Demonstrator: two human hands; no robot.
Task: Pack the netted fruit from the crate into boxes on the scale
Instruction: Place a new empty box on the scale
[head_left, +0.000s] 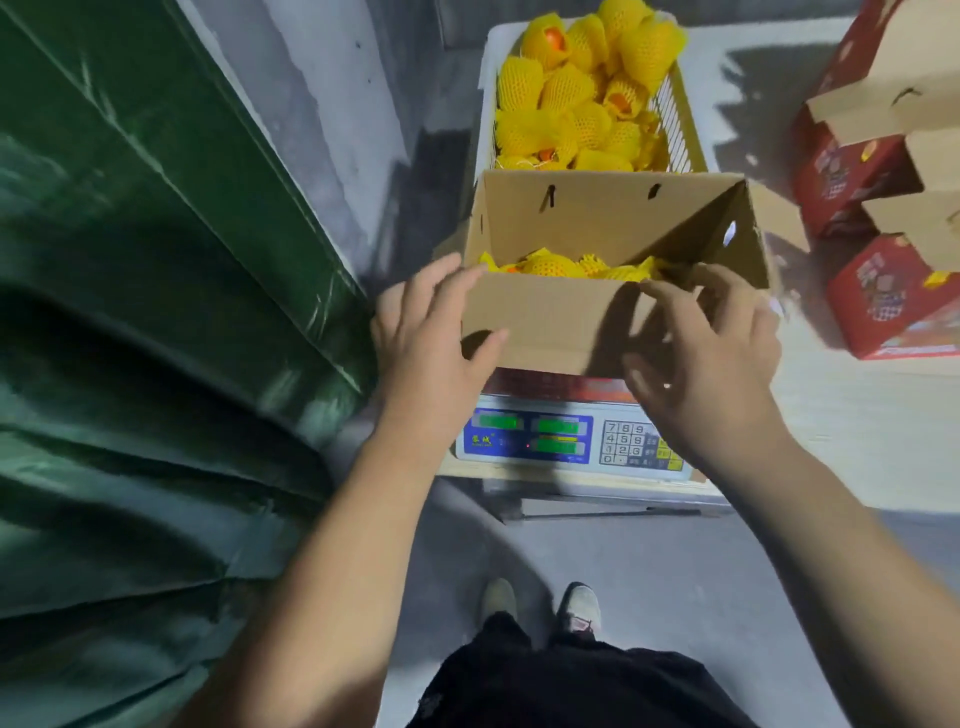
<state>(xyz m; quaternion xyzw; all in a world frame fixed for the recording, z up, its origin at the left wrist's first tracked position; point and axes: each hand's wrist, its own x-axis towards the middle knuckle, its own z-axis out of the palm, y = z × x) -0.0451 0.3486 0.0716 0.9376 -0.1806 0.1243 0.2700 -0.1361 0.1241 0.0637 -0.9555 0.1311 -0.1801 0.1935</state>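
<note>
Holding the box on the scale

Reaching out with both hands, you touch the open cardboard box (597, 322) in the middle of the frame. It sits on the scale (566, 436). Your left hand (431, 332) has its fingers spread on the left corner. Your right hand (711, 358) has loosely bent fingers at the near flap. Some netted fruit (550, 266) lies inside; more fills the crate (675, 124) at the top.

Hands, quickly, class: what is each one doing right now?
Left hand: open, fingers touching the cardboard box near flap.
Right hand: open, loosely curled, holding nothing.
</note>
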